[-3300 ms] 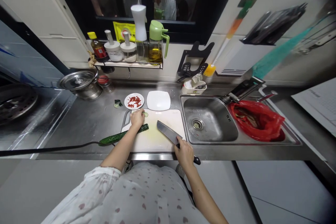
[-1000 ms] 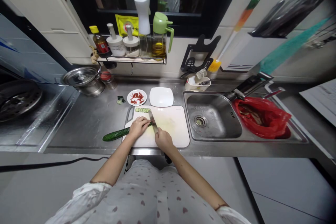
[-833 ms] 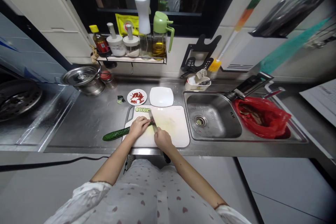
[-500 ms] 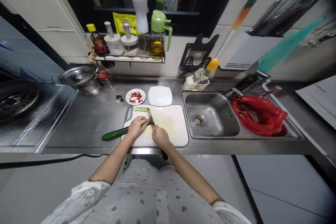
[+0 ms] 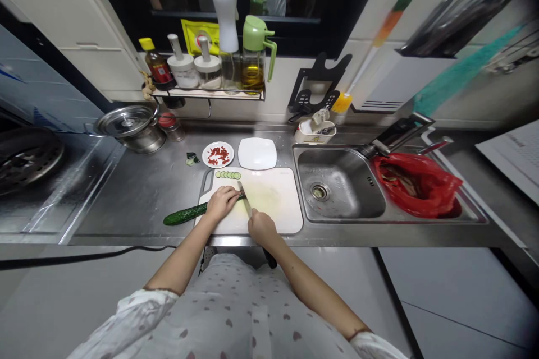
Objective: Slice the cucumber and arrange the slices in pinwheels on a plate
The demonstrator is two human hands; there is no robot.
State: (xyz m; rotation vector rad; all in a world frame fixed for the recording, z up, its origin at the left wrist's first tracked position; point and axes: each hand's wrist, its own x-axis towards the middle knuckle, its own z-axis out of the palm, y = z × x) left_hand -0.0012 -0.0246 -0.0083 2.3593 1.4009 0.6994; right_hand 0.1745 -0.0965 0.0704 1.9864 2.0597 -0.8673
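A long dark green cucumber (image 5: pixel 185 215) lies across the left edge of the white cutting board (image 5: pixel 280 202). My left hand (image 5: pixel 222 203) is closed over its right part, fingertips near the cut end. My right hand (image 5: pixel 263 228) grips a knife (image 5: pixel 245 197), whose blade points away from me beside the cucumber's end; the black handle shows below the hand. Several thin cucumber slices (image 5: pixel 228 175) lie in an overlapping row at the top left of the board.
Behind the board stand a plate of chopped red pieces (image 5: pixel 218 155) and a white square plate (image 5: pixel 257 153). Cucumber peel scraps (image 5: pixel 192 159) lie to the left. The sink (image 5: pixel 341 185) is at the right, with a red plastic bag (image 5: pixel 416 185) beyond. A lidded pot (image 5: pixel 130 129) stands back left.
My right hand has drawn the knife slightly towards me and to the right. The blade tip is now lower, apart from the row of slices. My left hand stays on the cucumber.
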